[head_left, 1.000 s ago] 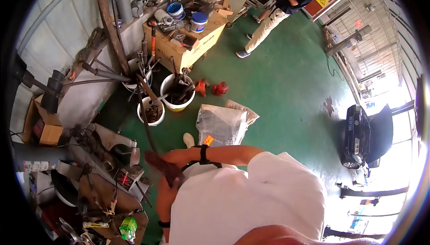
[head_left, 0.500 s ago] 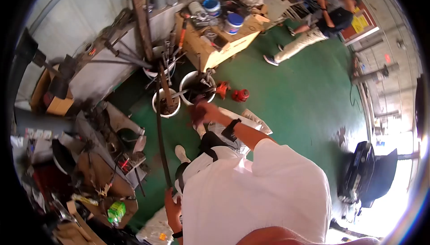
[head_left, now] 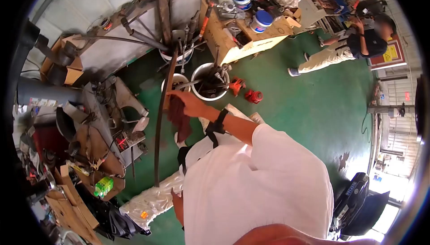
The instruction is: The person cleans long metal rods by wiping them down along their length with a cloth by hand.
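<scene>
My right hand point(head_left: 193, 104) is closed on a dark red rag point(head_left: 180, 120) that hangs below its fingers. Its index fingertip lies by a long dark bar point(head_left: 158, 146); I cannot tell whether they touch. The bar slants up toward the buckets. Low in the view, my left hand point(head_left: 178, 203) is partly hidden by the white shirt. Its visible fingers are apart and hold nothing, away from the bar's lower end. Just beyond my right hand stand a white bucket point(head_left: 164, 85) with pieces inside and a wider bucket point(head_left: 194, 75) of metal tools.
A wooden box point(head_left: 268, 43) carries a blue-lidded tub point(head_left: 261, 22). Red jacks point(head_left: 254, 96) stand on the green floor point(head_left: 286, 115). Scrap metal parts point(head_left: 105, 124) and a green bottle point(head_left: 103, 186) lie at left. Another person point(head_left: 369, 41) stands at far right; a car point(head_left: 352, 200) is lower right.
My right hand has moved left from the wider bucket toward the bar, the rag hanging from it. My left hand has come away from the bar's lower end. The view has shifted.
</scene>
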### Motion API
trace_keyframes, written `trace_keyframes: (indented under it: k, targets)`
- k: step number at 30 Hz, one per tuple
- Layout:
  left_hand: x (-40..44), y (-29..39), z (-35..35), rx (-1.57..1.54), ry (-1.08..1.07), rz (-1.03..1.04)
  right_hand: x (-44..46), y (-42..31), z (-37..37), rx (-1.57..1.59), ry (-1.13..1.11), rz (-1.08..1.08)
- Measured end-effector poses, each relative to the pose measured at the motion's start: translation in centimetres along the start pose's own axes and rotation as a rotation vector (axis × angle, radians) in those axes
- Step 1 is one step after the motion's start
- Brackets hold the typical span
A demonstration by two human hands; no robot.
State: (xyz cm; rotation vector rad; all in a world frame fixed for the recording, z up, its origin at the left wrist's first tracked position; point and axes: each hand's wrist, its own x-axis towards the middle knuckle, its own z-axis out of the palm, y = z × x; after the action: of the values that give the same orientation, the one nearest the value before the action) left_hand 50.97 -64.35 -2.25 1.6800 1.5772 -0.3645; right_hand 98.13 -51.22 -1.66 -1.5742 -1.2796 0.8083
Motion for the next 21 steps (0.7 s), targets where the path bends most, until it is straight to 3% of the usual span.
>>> trace_keyframes:
  k: [2,3,5,7,9,11,12,14,16,21]
  targets:
    - [-0.7,1.8,-0.5,-0.031,-0.030,0.074,1.3,3.0,-0.9,-0.063,0.228,-0.287]
    - [-0.5,3.4,-1.3,-0.055,-0.036,0.129,1.4,1.8,-2.4,0.022,0.292,-0.254]
    - [-0.5,7.4,-3.4,-0.152,-0.014,0.255,1.8,5.0,-3.6,-0.026,0.477,0.013]
    - [-1.4,13.5,-6.3,-0.351,0.060,0.347,2.4,4.7,-4.9,-0.055,0.498,0.029]
    - [-2.1,20.7,-9.1,-0.717,0.174,0.485,3.2,3.7,-4.1,0.055,0.327,-0.067]
    - [-1.0,24.5,-9.9,-0.697,0.227,0.542,3.4,1.8,-2.6,0.055,0.116,-0.110]
    - [-0.1,26.2,-10.2,-0.678,0.274,0.595,3.6,2.3,-1.0,0.207,0.040,-0.203]
    - [3.5,27.8,-10.3,-0.472,0.302,0.666,2.8,-0.8,-0.7,0.232,-0.073,-0.239]
    - [6.4,30.0,-10.1,-0.474,0.269,0.574,2.9,-0.9,-0.5,0.196,-0.081,-0.268]
    - [15.9,28.6,-5.8,-0.433,0.253,0.582,3.8,2.1,-1.2,0.084,-0.055,-0.319]
